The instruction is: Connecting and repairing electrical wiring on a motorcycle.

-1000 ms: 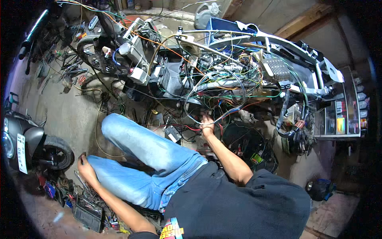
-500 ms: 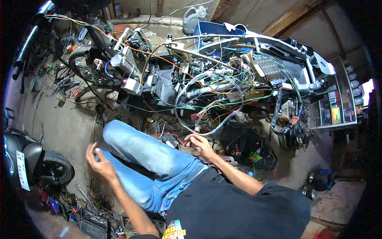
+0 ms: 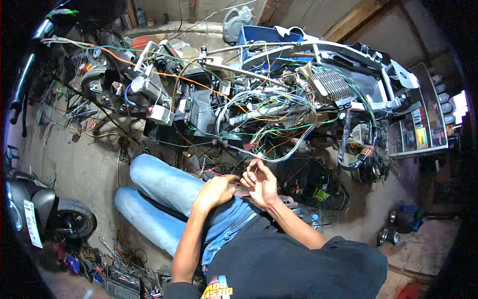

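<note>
My right hand point(image 3: 261, 185) is raised in front of the motorcycle frame point(image 3: 279, 54), its thumb and fingers pinching a thin red wire point(image 3: 256, 170). Close beside it, over my thigh, is my left hand point(image 3: 215, 192). Its fingers are drawn together toward the right hand, with red strands near the tips; what they grip is hidden. Just above my right hand hangs a looped wiring harness point(image 3: 314, 115) of white, blue, green and orange wires, spread across the frame. A finned silver metal part point(image 3: 328, 84) sits among the wires at the right.
At left stands a scooter's rear wheel point(image 3: 74, 219). Tools and scrap lie around an open black toolbox point(image 3: 122, 284) at lower left. A glass cabinet point(image 3: 420, 127) stands at far right, and a blue crate point(image 3: 271, 35) behind the frame. Loose wires and parts litter the floor.
My left hand has moved right, from beside the left knee to next to my right hand. The right hand has turned and risen slightly, with a red wire now visible in its fingers.
</note>
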A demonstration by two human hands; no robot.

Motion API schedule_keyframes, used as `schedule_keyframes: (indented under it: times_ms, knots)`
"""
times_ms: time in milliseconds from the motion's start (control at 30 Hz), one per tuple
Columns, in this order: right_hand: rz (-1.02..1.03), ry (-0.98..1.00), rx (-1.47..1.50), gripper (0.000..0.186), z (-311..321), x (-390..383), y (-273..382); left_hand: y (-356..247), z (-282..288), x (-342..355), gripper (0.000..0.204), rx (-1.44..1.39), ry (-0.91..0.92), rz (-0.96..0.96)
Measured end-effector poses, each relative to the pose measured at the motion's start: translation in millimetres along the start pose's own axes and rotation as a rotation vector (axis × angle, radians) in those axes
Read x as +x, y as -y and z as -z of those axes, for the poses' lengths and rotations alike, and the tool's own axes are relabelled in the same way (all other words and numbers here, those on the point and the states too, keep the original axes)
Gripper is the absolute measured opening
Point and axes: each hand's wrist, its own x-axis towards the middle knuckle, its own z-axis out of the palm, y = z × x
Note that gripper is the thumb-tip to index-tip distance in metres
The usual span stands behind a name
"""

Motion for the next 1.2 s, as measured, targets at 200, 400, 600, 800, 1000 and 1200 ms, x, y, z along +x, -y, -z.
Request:
schedule_keyframes:
  times_ms: [200,400,600,800,1000,1200]
  knots:
    - [0.024,0.063,0.399,0.026,-13.3,0.9,45.7,5.3,13.9,17.6,0.026,-0.002,-0.040,-0.226]
    - [-0.113,-0.129,0.455,0.025,-18.0,-6.3,50.4,-31.7,58.2,-46.5,0.034,0.064,-0.539,-0.431]
    - [-0.264,-0.048,0.166,0.022,-30.6,-15.9,23.1,-80.6,60.1,-106.0,0.037,0.309,-0.760,-0.693]
    - [-0.230,0.055,0.125,0.024,-48.9,-38.3,44.5,-105.1,52.1,-136.6,0.032,0.241,-0.801,-0.694]
    - [0.054,0.051,0.064,0.022,-56.7,-42.5,82.2,-63.9,61.1,-144.3,0.031,0.333,-0.855,-0.386]
    - [0.050,0.057,0.114,0.023,-56.3,-48.7,78.1,-32.8,73.0,-171.8,0.032,0.477,-1.003,-0.366]
